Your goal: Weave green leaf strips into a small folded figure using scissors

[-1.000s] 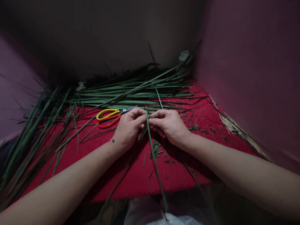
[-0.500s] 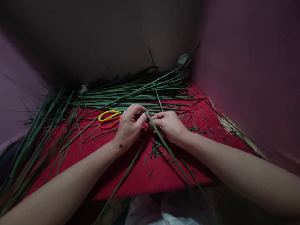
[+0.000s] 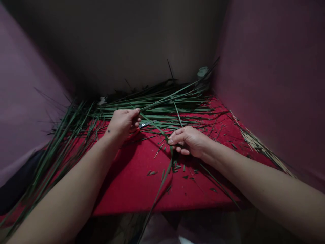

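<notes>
My left hand [image 3: 124, 122] is closed in a pinch on one end of a long green leaf strip [image 3: 153, 124], which runs taut down to the right. My right hand [image 3: 189, 140] pinches the strips where they cross, with one length hanging past the table's front edge. Another thin strip rises behind the right hand, and one slants out below it. Scissors [image 3: 143, 125] lie behind my left hand, their handles mostly hidden by it.
Long green leaves [image 3: 157, 105] lie piled across the back of the red cloth [image 3: 127, 189], and more spread along the left side. Short cut bits [image 3: 177, 166] are scattered near my right hand. Pale dry strips [image 3: 256, 144] line the right wall. A whitish container [image 3: 203, 72] stands at the back.
My hands have moved apart: the left went left and slightly up, drawing a leaf strip out between them, while the right moved slightly right and down. The scissors' handles are now mostly covered.
</notes>
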{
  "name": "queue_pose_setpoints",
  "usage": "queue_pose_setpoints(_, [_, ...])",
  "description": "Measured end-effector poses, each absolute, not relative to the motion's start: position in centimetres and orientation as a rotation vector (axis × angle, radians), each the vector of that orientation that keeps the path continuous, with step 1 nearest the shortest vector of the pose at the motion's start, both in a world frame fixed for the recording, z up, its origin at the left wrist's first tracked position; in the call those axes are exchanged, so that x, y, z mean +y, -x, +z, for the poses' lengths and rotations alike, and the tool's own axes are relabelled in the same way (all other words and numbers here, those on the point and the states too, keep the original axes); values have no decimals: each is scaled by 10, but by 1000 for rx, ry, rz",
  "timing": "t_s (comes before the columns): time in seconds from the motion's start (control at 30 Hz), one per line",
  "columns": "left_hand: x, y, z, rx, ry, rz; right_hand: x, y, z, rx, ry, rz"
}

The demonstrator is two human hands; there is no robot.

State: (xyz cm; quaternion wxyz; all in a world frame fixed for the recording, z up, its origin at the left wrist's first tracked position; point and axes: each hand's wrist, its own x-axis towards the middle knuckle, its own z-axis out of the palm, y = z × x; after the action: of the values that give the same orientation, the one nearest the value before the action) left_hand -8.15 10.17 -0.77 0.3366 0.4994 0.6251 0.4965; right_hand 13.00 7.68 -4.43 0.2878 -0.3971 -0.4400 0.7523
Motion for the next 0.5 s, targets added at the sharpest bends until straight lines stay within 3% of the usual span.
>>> queue_pose_setpoints(0.13, [98,91,-9,1978,-1928,1352,79,-132,-44,-1146,1066,2010])
queue_pose_setpoints(0.3, [96,81,-24,1529,-2835,1227,80,-132,-45,-1150,1045,2023])
queue_pose_setpoints(0.5, [105,83,-32,1398,-3193,1134,79,-132,-43,-1167,1041,2020])
